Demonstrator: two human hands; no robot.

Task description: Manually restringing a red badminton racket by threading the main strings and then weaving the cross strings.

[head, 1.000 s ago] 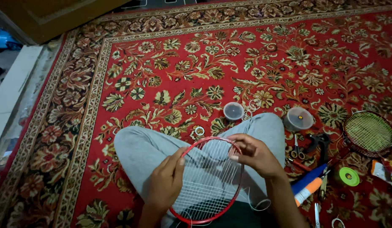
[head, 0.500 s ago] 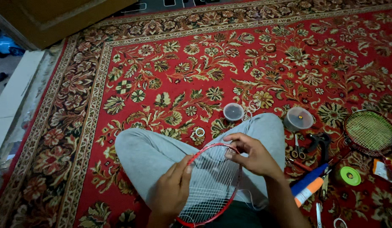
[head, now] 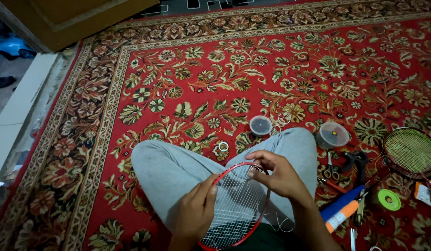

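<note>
A red-framed badminton racket head with white strings (head: 238, 204) rests across the lap of a person sitting cross-legged in grey trousers (head: 173, 172) on a red patterned carpet with cream and green flowers (head: 201, 83). The left hand (head: 194, 214) curls closed around the left side of the frame, thumb lying over the strings. The right hand (head: 279, 174) is partly closed at the top right of the frame, its fingertips pinched together on the rim where the strings meet it; a loose white string (head: 283, 225) trails from the frame's lower right. Just beyond the knees, on the carpet, sit a small round clear tub with a dark lid (head: 260, 125) and a small silver ring-shaped roll (head: 223, 147). To the right lies a larger round clear container (head: 333, 135), then small scissors (head: 330, 168) and black pliers (head: 355, 161). Near the right forearm is a blue and orange tube (head: 342, 211), and beside it a green round spool (head: 388, 200). At the far right edge lies a second racket head with yellow-green strings (head: 411, 152). A wooden door (head: 76, 18) stands at the top left.
</note>
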